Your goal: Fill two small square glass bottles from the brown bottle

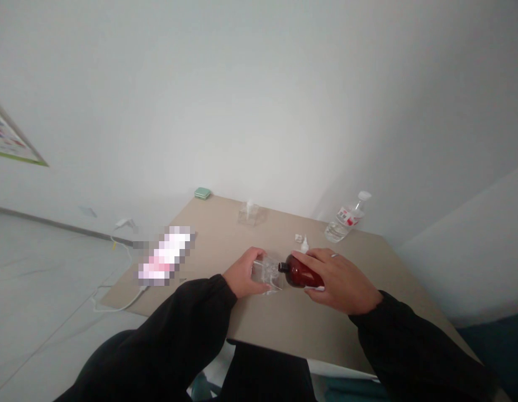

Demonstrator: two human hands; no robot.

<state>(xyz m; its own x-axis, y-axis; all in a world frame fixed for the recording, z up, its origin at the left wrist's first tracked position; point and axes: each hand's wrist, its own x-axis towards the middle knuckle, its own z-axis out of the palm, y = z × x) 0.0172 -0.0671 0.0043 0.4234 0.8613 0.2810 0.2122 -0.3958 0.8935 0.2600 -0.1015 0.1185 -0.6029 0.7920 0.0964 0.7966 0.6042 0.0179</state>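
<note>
Over a flat beige tabletop (284, 324), the left hand (243, 273) grasps a clear square plastic container (269, 277), just beside the black neck of a glossy dark red-brown bottle (303, 272) held on its side, gripped from above by the right hand (340, 281)

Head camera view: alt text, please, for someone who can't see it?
Over a beige table, the right hand holds a dark red bottle sideways, its cap toward a clear plastic container under the left hand. A water bottle stands beyond.
</note>
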